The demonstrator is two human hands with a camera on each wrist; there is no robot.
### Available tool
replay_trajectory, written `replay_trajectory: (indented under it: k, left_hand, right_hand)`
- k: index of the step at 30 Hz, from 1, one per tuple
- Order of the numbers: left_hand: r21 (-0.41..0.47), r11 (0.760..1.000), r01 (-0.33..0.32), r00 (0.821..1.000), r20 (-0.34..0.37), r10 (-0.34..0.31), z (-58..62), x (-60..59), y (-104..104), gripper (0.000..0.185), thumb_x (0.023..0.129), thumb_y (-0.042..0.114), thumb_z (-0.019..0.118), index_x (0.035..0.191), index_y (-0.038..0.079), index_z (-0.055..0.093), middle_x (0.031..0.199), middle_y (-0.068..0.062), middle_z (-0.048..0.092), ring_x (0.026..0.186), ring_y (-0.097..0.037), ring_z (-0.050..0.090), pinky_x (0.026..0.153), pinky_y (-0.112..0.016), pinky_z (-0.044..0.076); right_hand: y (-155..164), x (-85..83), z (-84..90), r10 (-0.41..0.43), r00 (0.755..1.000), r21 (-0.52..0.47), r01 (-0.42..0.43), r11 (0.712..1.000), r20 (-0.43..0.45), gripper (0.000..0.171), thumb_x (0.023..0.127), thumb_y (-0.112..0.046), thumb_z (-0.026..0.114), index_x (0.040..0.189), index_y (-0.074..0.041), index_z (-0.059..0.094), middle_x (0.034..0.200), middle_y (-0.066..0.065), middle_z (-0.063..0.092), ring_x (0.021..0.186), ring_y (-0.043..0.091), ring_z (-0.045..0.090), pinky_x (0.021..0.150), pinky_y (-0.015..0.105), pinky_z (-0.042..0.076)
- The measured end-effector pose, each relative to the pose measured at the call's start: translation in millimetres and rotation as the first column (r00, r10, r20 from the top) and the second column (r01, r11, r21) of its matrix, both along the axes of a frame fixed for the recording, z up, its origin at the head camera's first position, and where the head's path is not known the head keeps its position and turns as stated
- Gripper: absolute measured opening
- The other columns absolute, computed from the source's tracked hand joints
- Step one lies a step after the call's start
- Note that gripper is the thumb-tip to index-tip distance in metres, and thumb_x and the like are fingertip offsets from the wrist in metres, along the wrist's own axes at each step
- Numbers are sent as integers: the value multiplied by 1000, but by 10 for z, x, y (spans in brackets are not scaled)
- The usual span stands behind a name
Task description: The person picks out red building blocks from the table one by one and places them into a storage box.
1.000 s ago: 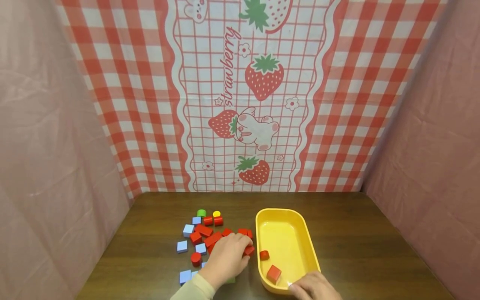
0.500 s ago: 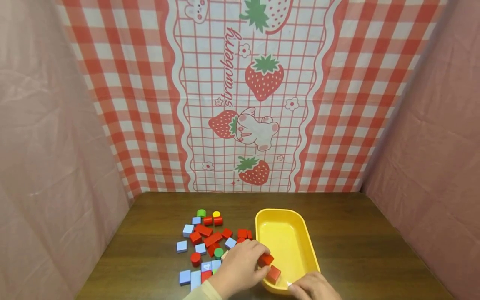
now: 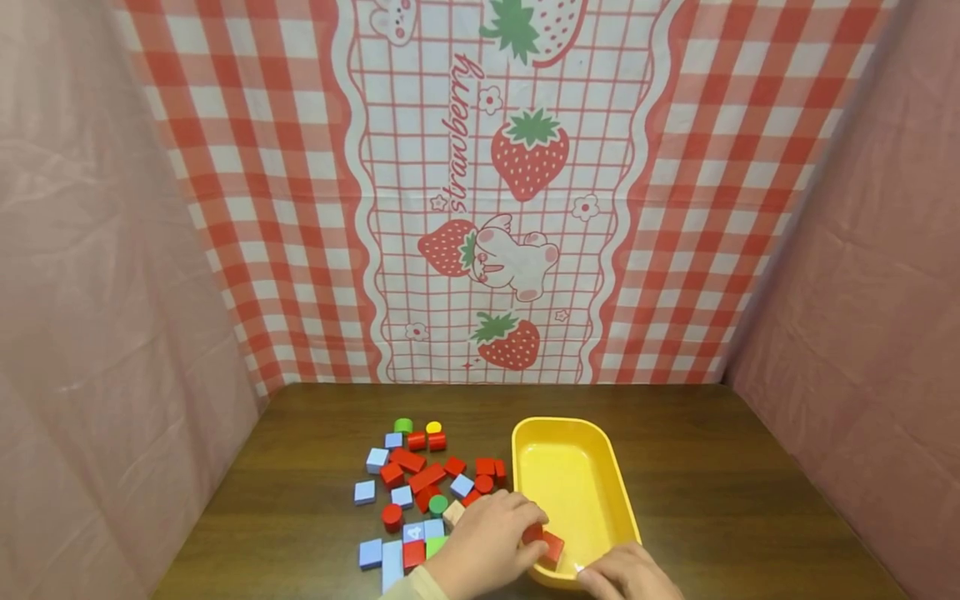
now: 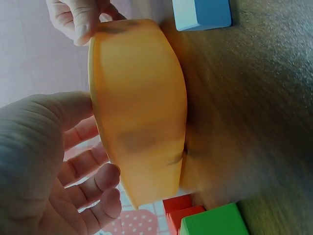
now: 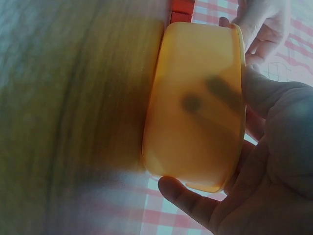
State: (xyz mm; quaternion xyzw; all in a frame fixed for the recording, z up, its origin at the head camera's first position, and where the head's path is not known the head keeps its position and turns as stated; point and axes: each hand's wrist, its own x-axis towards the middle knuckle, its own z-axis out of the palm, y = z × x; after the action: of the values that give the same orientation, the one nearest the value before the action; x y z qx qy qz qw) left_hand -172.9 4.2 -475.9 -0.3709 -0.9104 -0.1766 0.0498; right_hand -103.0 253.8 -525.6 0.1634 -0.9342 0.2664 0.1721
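My left hand (image 3: 487, 537) reaches over the left rim of a yellow tub (image 3: 577, 483), near its front end. Between thumb and fingers it pinches a red block (image 3: 532, 533), low inside the tub. Right beside that block is a red cube (image 3: 553, 550) in the tub. In the left wrist view, the left hand's fingers (image 4: 88, 191) are bent over the rim and the block is hidden behind the wall. My right hand (image 3: 630, 575) grips the tub's rim at the near right corner. Dark shapes show through the tub wall in the right wrist view.
Left of the tub lie loose toy blocks: several red blocks (image 3: 427, 477), light blue cubes (image 3: 364, 492), a green cylinder (image 3: 438, 505) and a yellow piece (image 3: 433, 428). A strawberry-print cloth (image 3: 480, 250) hangs behind the wooden table (image 3: 690, 450).
My left hand has moved right from the pile with a red block, over the rim and down into the tub. My right hand has stayed at the tub's corner.
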Motion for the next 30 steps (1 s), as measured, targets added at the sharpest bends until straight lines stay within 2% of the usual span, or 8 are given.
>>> replay_trajectory:
  k: [5,9,14,18,30]
  left_hand:
    - [14,1000,19,999,-33,-19,-2,12,-3,15,99,39,76,108,27,81,101,15,73,84,0,56,74,-16,46]
    - [11,1000,27,998,-64,-26,-11,26,-7,16,100,41,74,102,28,84,99,16,73,84,2,57,72,-14,45]
    - [3,1000,18,1000,-23,-18,-14,28,-2,19,101,42,72,100,27,84,98,16,74,83,2,57,71,-15,46]
    - [2,1000,17,1000,-1,-17,-20,22,7,19,102,41,72,102,26,84,98,15,75,82,2,57,71,-15,46]
    - [16,1000,16,1000,23,-16,-40,17,2,19,102,39,72,103,25,83,101,13,76,83,1,58,72,-15,46]
  right_hand:
    - [22,-7,-17,14,1000,2,-14,1000,-10,20,96,-35,79,81,-46,73,86,-33,60,89,-7,53,71,24,49]
    - [27,-14,-12,14,1000,9,-14,1000,13,20,98,-35,78,81,-46,73,86,-33,61,90,-7,54,72,24,50]
    - [24,-18,17,-7,997,18,6,1000,79,19,99,-40,75,81,-45,73,86,-32,62,90,-7,54,74,24,50]
    - [22,-20,24,-16,995,18,14,1000,96,19,99,-41,75,81,-45,74,86,-32,62,91,-7,54,75,24,51]
    - [25,-28,-50,16,1000,12,-16,1000,-24,21,95,-33,81,79,-44,73,84,-34,60,88,-7,54,72,24,50]
